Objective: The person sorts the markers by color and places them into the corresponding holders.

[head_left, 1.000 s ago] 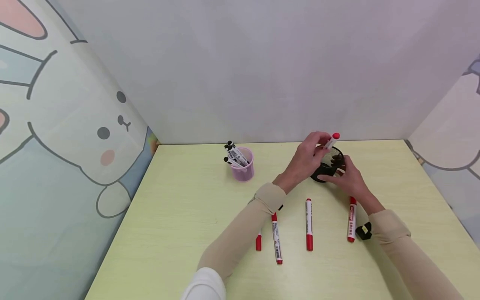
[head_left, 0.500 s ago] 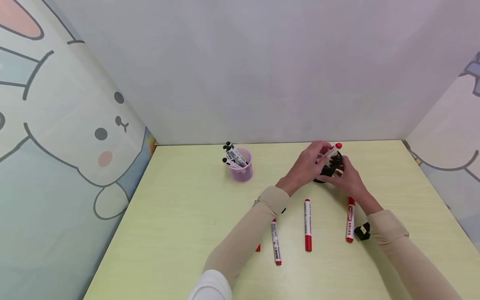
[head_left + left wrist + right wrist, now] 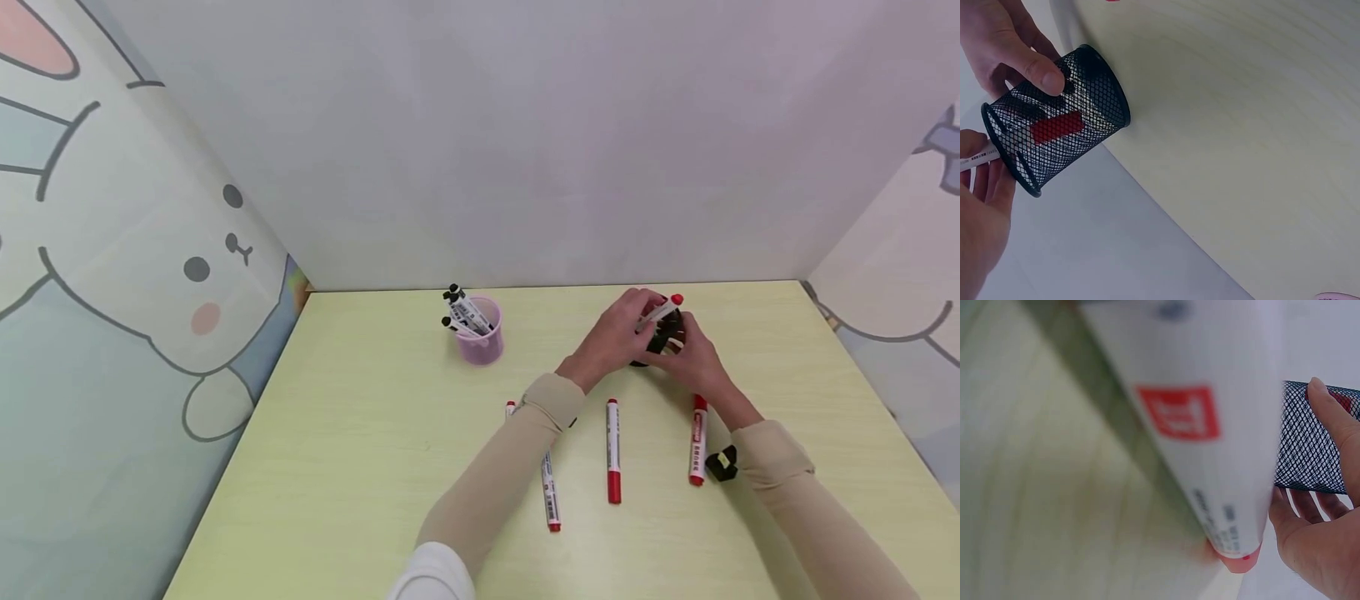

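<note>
My left hand (image 3: 613,332) pinches a white marker (image 3: 660,312) with red ends. Its lower part is inside a black mesh pen cup (image 3: 1094,94), where the red end shows through the mesh in the left wrist view. Gripping the cup from its right side is my right hand (image 3: 693,358), thumb and fingers around the mesh. Both hands hide much of the cup in the head view. Nearest the right wrist lies a red-ended marker (image 3: 698,442) on the table, looming large and blurred in the right wrist view.
Other red-ended markers lie on the pale table (image 3: 360,467): one marker (image 3: 613,442) in front of the hands, two partly under the left sleeve. A purple cup (image 3: 482,346) with several black-capped markers (image 3: 467,312) stands to the left. A wall (image 3: 525,167) rises behind the table.
My left hand has moved down with its marker, which sits lower in the mesh cup. The right hand keeps its hold. The head view has shifted slightly.
</note>
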`<state>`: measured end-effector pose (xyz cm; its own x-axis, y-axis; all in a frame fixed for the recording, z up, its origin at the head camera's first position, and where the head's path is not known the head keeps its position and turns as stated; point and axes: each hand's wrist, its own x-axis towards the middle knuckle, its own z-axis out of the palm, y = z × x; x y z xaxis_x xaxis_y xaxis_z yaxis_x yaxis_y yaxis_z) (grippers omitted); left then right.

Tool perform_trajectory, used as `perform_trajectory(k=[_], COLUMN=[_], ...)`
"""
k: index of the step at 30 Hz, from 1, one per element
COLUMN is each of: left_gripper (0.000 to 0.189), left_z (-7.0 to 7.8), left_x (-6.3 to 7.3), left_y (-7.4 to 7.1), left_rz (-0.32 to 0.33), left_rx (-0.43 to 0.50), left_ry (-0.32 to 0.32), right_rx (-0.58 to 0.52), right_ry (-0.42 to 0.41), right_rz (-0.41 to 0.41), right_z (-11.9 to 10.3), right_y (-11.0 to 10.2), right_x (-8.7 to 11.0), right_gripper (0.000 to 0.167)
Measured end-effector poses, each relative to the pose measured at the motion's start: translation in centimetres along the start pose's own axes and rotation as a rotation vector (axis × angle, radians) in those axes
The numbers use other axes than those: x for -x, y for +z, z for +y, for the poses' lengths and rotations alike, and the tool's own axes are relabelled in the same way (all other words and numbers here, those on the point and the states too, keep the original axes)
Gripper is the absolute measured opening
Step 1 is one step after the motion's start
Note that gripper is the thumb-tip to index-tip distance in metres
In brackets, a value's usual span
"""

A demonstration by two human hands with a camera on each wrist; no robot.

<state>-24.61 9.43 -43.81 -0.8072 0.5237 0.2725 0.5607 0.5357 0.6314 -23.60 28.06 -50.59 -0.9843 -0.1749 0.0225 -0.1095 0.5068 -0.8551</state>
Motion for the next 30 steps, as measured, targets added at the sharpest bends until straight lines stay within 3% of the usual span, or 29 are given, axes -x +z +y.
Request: perform_trajectory(k=[8, 16, 24, 30], left_gripper=[0.028, 0.029, 0.038, 0.033], left_z=[0.32, 0.72, 0.81, 0.72], left_x=[-0.18, -0.34, -0.26, -0.1], left_y=[0.23, 0.42, 0.63, 0.51], left_rz=[-0.052, -0.135, -0.156, -0.13], left_rx=[-0.142, -0.212, -0.241, -0.203], left_ry=[0.066, 0.092, 0.081, 0.09], right_rx=[0.022, 0.027, 0.027, 0.023], right_ry=[-0.012, -0.021, -0.031, -0.025], right_rz=[0.002, 0.014, 0.035, 0.022], right_z=[-0.28, -0.1, -0.08, -0.07], right_y=[0.09, 0.08, 0.2, 0.06], right_x=[0.11, 0.11, 0.04, 0.03], right_gripper=[0.084, 0.079, 0.075, 0.074])
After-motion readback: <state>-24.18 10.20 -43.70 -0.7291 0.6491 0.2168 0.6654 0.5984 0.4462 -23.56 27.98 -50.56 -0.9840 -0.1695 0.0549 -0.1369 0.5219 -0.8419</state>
